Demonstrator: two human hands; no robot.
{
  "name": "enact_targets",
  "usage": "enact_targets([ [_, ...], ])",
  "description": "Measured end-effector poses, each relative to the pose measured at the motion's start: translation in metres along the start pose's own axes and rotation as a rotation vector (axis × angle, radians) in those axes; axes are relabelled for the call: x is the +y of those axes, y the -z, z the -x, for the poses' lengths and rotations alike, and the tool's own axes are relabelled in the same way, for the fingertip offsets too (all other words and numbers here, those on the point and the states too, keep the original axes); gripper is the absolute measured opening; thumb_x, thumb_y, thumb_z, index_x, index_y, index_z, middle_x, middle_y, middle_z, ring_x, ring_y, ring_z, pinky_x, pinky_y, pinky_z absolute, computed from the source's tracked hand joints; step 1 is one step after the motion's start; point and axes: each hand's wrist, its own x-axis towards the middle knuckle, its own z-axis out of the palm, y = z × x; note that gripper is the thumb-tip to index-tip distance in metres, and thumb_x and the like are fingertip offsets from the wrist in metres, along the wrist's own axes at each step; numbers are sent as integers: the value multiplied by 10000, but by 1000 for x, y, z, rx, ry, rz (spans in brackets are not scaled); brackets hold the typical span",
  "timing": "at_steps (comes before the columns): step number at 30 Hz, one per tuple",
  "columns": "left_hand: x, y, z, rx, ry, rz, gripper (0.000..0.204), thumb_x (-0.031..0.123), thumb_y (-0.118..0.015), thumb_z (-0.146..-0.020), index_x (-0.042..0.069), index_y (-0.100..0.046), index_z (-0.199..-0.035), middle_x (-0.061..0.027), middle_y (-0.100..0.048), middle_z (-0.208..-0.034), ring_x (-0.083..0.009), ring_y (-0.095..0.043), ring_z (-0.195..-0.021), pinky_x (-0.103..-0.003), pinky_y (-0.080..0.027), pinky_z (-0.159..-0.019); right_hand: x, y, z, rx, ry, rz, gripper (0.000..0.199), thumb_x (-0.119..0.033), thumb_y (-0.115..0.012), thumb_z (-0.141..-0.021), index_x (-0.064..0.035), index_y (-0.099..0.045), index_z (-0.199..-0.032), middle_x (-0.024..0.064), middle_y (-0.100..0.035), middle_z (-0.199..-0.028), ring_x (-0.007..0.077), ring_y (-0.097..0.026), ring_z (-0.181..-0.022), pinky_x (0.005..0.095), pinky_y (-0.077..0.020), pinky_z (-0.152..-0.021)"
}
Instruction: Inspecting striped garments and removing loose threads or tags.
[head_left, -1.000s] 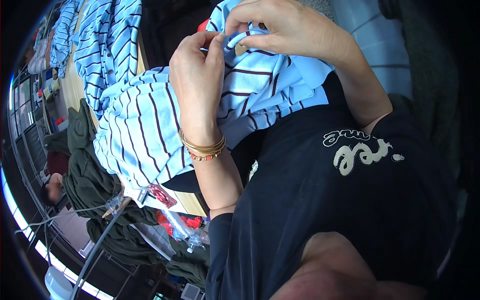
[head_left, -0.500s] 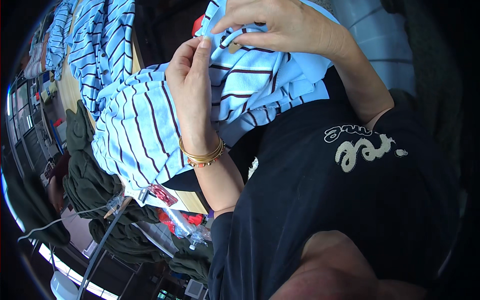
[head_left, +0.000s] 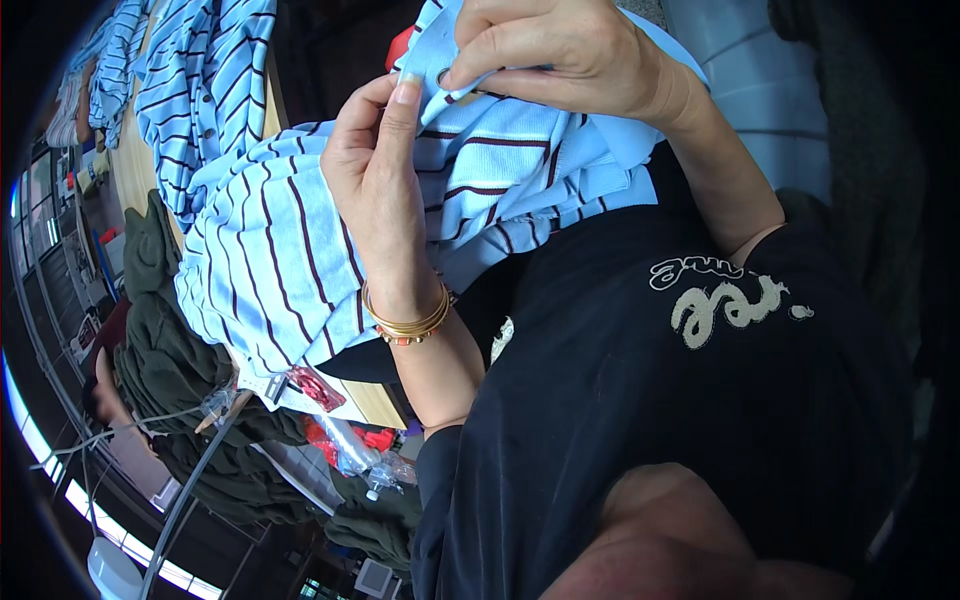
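A light blue knit garment (head_left: 270,250) with dark stripes lies bunched across my lap and over the table edge. My left hand (head_left: 380,165), with gold bangles at the wrist, pinches the garment's plain blue edge band between thumb and forefinger. Close by on the right, my right hand (head_left: 570,55) has its fingers pressed together on the same band. A dark round button (head_left: 442,77) shows on the band between the two hands. Whatever else the right fingertips hold is hidden behind them.
More blue striped garments (head_left: 215,100) lie on the wooden table (head_left: 135,165) at the left. Dark green garments (head_left: 170,350) are heaped beyond it. A clear plastic bottle (head_left: 355,450) and a red packet (head_left: 315,388) are near the table's corner. Another person's arm (head_left: 115,395) shows at far left.
My right hand has turned and closed its fingers on the band, which now shows flatter between the hands. My left hand keeps its pinch, shifted slightly left.
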Motion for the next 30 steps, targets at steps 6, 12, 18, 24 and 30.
enact_targets([
  [6, 3, -3, 4, -29, -33, -105, 156, 112, -663, -990, -31, -705, -1034, 45, -616, -823, -17, -479, -736, -155, -367, -668, -2, -1, -2, 33, 111, 57, 117, -33, -747, -801, -55, -728, -915, 65, -651, -867, 242, -674, -708, 324, -525, -601],
  [12, -1, 2, 3, -70, -115, -224, 155, 115, -662, -988, -30, -711, -1012, 28, -607, -797, -32, -472, -716, -178, -364, -636, -10, 1, -6, 13, -256, -333, 129, -34, -754, -807, -62, -747, -932, 63, -652, -849, 237, -670, -706, 316, -529, -616],
  [18, -3, -2, 5, -27, -163, -281, 156, 126, -682, -976, -23, -716, -1005, 39, -600, -768, -32, -460, -685, -191, -366, -604, 12, -10, 1, 97, 128, -81, 122, -36, -751, -813, -60, -746, -933, 72, -651, -843, 235, -666, -721, 316, -525, -629],
  [24, -1, -1, 6, -56, -137, -256, 156, 118, -733, -936, -9, -718, -1026, 35, -613, -778, -30, -493, -703, -183, -383, -610, -11, 11, -10, -71, -301, -397, 154, -14, -740, -807, -48, -746, -957, 79, -645, -836, 235, -657, -744, 314, -513, -657],
  [30, -7, -4, 4, -32, -218, -291, 228, 91, -812, -856, -12, -722, -1037, 38, -620, -798, -15, -491, -691, -171, -383, -599, 3, 2, -4, -114, -329, -435, 220, -1, -738, -784, -43, -734, -1000, 90, -645, -895, 245, -656, -828, 330, -515, -732],
])
